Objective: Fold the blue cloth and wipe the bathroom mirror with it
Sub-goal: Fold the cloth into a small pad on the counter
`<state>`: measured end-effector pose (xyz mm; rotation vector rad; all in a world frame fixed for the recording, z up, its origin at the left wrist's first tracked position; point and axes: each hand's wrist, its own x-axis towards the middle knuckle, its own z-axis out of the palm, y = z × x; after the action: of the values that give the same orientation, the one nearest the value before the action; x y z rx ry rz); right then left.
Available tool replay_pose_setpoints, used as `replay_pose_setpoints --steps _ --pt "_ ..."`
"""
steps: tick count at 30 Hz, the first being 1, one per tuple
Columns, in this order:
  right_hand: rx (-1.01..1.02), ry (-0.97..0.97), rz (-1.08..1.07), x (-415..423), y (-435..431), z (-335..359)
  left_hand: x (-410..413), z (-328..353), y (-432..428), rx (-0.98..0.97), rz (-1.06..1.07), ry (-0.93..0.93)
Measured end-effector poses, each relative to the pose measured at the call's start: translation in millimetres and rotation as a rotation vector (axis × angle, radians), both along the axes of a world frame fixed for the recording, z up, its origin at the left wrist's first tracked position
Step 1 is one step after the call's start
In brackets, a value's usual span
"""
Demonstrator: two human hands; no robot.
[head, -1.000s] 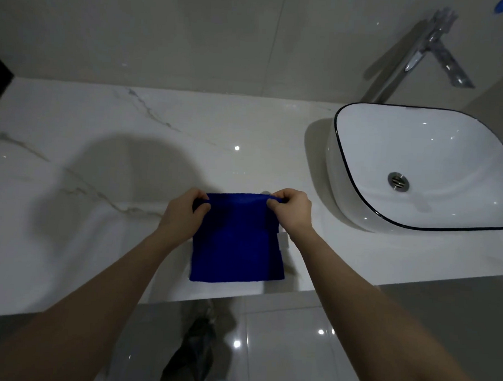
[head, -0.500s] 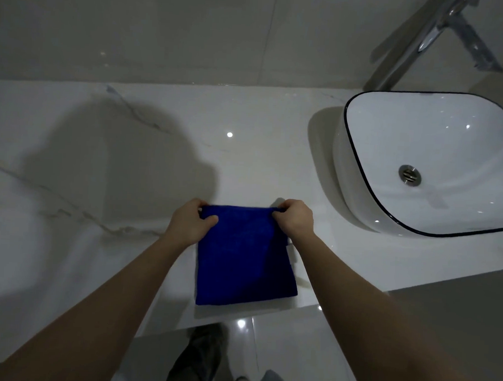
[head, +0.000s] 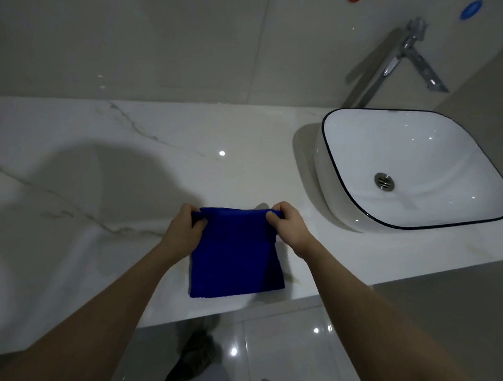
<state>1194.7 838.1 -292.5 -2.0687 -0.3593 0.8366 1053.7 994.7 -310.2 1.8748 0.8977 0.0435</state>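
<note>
— Blue cloth [head: 236, 256], where does it lie?
— Folded on the white marble counter [head: 130, 162], near the front edge, well left of the basin [head: 413, 145].
— And the 2 hands?
— The left hand [head: 185, 230] pinches its far left corner, the right hand [head: 289, 229] its far right corner; fingers [head: 273, 220] and thumbs are clamped on the fabric.

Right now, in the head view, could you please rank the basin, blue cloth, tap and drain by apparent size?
1. basin
2. blue cloth
3. tap, thinner but farther off, so its place against the cloth is unsure
4. drain
</note>
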Motion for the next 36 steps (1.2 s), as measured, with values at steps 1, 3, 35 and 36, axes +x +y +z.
replay_pose_setpoints --steps 1,3,35,36 --pt "0.024 -0.007 0.000 -5.1 -6.7 1.3 -5.7 2.3 -5.3 0.006 0.004 -0.028" --pt "0.077 -0.041 -0.017 -16.1 -22.3 5.4 -17.9 9.3 -16.7 0.045 0.014 -0.098" --pt "0.480 -0.552 -0.011 14.5 18.4 231.3 22.4 242.1 24.2 0.186 0.100 -0.620" --pt "0.505 -0.545 -0.023 14.6 17.9 234.6 23.2 244.4 25.0 0.189 0.097 -0.633"
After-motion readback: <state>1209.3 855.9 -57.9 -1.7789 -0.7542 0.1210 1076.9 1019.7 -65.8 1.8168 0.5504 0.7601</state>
